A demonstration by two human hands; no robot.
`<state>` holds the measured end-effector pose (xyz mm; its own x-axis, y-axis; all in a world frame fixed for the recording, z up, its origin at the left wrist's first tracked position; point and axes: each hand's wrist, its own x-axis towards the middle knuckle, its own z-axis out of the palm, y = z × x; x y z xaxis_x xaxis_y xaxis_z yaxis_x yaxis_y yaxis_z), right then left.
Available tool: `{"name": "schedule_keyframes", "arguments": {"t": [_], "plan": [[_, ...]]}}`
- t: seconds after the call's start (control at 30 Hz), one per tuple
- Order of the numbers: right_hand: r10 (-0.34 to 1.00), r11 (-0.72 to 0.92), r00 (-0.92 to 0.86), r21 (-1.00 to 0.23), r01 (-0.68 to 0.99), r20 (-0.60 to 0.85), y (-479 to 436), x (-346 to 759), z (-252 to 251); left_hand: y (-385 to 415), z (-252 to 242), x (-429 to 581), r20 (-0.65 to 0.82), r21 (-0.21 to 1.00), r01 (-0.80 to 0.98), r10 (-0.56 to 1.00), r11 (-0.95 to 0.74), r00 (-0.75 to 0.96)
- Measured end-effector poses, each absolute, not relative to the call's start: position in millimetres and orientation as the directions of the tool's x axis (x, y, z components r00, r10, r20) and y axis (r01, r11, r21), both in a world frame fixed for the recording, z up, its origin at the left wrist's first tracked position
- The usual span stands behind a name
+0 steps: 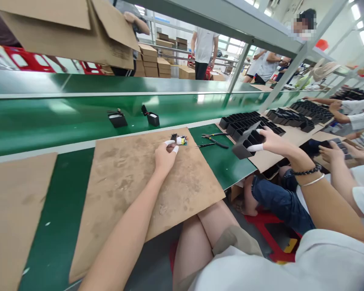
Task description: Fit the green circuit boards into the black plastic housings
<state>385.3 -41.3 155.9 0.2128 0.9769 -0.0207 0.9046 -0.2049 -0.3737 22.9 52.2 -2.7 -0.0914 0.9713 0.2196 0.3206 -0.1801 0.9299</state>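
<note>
your left hand (165, 155) rests on the brown cardboard sheet (145, 190), its fingers pinched narrow on a small circuit board assembly (179, 140) at the sheet's far edge. white finger cots cover the fingertips (170, 142), and the assembly is too small to make out beyond a white part, a dark part and a bit of green board. your right hand (268, 139) reaches to the right and grips a black plastic housing (242, 148), an open-topped case, at the near end of a row of black housings (245, 123); the thumb, also in a white cot, lies along its side, and the other fingers curl over the top, so part of the case is hidden. a dark bead bracelet (306, 171) and a thin light band sit on that wrist.

between your hands, on the green bench (224, 161), lie cutting pliers (214, 139) and a thin pair of tweezers (204, 145). farther off, two black housings with wires (133, 118) stand on the green conveyor belt (48, 121). at the right, a co-worker's hand (332, 153) holds something dark, cut off behind your arm. more trays of black parts (309, 111) stretch away to the far right, blurred. a cardboard box (73, 32) is cut off at the top left.
</note>
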Motion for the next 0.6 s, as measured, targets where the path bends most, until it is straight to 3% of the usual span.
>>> {"name": "schedule_keyframes", "arguments": {"t": [0.13, 0.27, 0.4, 0.6], "plan": [[0.989, 0.131, -0.15, -0.451, 0.883, -0.007, 10, 292, 146, 55, 3, 14, 0.296, 0.946, 0.229, 0.897, -0.228, -0.33], [0.899, 0.367, -0.434, -0.429, 0.825, -0.065, 58, 185, 129, 73, 13, -27, 0.326, 0.945, 0.194, 0.726, -0.263, -0.605], [0.85, 0.401, -0.487, -0.355, 0.845, -0.2, 85, 93, 120, 90, 23, -85, 0.17, 0.965, 0.023, 0.557, -0.261, -0.813], [0.763, 0.37, -0.581, -0.546, 0.751, -0.282, 117, 26, 107, 88, 34, -133, 0.181, 0.954, 0.048, 0.44, -0.296, -0.88]]}}
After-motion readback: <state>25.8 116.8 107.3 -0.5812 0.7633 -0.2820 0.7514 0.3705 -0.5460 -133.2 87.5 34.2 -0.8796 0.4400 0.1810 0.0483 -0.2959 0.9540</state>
